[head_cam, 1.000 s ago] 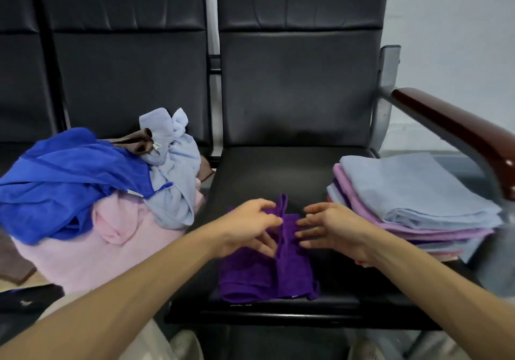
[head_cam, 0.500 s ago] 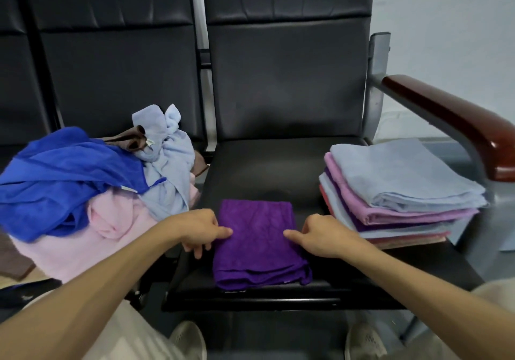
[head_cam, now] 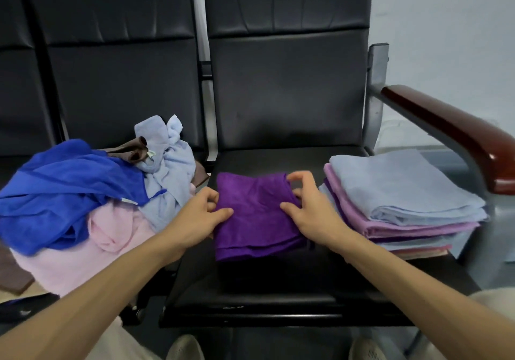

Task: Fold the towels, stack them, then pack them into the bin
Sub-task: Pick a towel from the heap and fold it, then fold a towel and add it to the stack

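left hand (head_cam: 199,216): thumb lies on top of the purple towel (head_cam: 256,214) at its left edge, the other fingers curled against that edge, pinching it. right hand (head_cam: 313,212): fingers arched and curled over the towel's right edge, thumb on its upper face, gripping the cloth. the purple towel, folded to a rough square, spans the gap between the two hands, over the middle of the black seat (head_cam: 278,298); whether it rests on the seat or hangs just above it cannot be told. just right of the right hand, a stack (head_cam: 404,192) of folded towels on the same seat, below the armrest (head_cam: 446,134). left of the left hand, on the next seat, a loose pile: blue towel (head_cam: 64,189), pale blue towel (head_cam: 170,164), pink towel (head_cam: 83,248).
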`<state>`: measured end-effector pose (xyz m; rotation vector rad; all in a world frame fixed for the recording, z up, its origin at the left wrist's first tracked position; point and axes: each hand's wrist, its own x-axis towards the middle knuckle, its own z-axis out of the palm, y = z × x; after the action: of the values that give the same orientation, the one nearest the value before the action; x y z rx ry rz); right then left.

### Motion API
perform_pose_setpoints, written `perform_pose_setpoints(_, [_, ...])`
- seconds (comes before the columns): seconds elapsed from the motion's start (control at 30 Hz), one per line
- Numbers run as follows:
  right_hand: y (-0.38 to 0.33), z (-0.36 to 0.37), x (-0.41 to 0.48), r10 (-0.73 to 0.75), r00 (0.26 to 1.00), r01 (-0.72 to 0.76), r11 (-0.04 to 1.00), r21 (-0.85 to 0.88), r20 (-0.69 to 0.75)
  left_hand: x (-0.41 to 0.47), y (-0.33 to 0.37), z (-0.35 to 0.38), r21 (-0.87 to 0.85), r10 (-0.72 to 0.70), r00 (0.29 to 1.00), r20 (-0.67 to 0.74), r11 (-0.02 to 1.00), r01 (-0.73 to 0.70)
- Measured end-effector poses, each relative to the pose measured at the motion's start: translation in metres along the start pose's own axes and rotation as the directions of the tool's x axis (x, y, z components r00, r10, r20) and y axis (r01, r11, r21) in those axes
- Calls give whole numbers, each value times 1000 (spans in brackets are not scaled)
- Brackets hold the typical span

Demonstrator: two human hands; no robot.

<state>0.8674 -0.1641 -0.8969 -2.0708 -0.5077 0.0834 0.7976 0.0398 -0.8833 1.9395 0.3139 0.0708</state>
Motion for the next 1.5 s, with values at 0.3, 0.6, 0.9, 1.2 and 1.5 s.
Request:
perform_pose_setpoints(0.3, [-7, -126, 11, -255, 898, 208, 964, -166, -359, 28, 87, 84, -196, 223, 968, -115, 950, -243])
perform_pose_setpoints(0.6, [41, -217, -9, 2, 907, -144, 940, -308, -420, 49, 129, 187, -100, 181, 980, 80, 980, -173])
perform_pose_setpoints(0.9, [46, -197, -18, 114, 967, -243, 666, -706, -226, 46, 114, 182, 20, 98, 977, 187, 994, -104])
perform_pose_setpoints(1.2, [-4, -111, -6, -368, 926, 155, 571, -806, -83, 40, 69, 56, 14, 254, 964, 74, 967, -255])
perform_pose_setpoints(1.5, [-77, 50, 56, -294, 927, 375, 717, -588, 233, 12, 4, -70, -297, 30, 941, -338, 945, -137])
